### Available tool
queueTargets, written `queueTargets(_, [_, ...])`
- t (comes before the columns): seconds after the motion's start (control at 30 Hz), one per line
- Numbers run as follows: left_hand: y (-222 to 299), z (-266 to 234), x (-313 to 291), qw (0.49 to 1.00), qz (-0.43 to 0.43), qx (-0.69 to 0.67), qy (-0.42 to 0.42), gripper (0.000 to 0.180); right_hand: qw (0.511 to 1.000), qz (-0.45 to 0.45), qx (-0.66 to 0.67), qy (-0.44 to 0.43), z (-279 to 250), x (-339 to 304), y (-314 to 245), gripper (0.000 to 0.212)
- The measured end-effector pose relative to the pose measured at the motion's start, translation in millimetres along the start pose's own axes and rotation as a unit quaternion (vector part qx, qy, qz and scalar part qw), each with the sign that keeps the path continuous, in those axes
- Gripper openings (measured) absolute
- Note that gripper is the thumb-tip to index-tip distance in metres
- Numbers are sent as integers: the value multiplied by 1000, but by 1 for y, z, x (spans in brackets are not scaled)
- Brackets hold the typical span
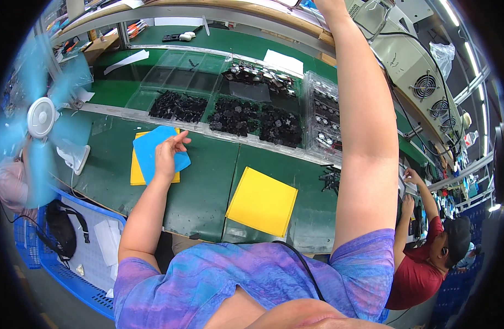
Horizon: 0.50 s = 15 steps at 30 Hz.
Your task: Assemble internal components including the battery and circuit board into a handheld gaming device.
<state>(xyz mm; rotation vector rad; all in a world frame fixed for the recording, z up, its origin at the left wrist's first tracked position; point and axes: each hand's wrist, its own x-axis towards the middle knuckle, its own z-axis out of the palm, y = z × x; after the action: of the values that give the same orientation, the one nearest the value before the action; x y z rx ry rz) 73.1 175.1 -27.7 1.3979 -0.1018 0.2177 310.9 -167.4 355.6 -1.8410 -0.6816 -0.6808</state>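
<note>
My left hand (168,153) rests on a blue square sheet (148,147), its fingers loosely stretched out to the right and nothing gripped in them. The blue sheet lies askew over a yellow square piece (137,171) on the green bench. My right arm reaches far up and forward across the bench; its hand (331,6) is at the top edge of the view, by the upper shelf. Its fingers are cut off, so their state is hidden. Nearer my body lies a second yellow square piece (262,202).
Clear trays with small black parts (234,116) line the bench's middle; another tray (324,112) stands right. Loose black parts (330,178) lie beside my right arm. A spinning fan (41,117) and a blue basket (87,279) are left. Another person (427,263) works at right.
</note>
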Motion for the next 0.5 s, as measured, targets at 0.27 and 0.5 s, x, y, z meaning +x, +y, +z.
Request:
queueTargets(0.27, [6,4,-2,1000,-7,0,2,50,1000,-8,-10,4,-1,0,1,25])
queueTargets(0.5, [4,3,-1,1000,-12,-1,2,49,1000,-5,-6,0,-1,0,0,25])
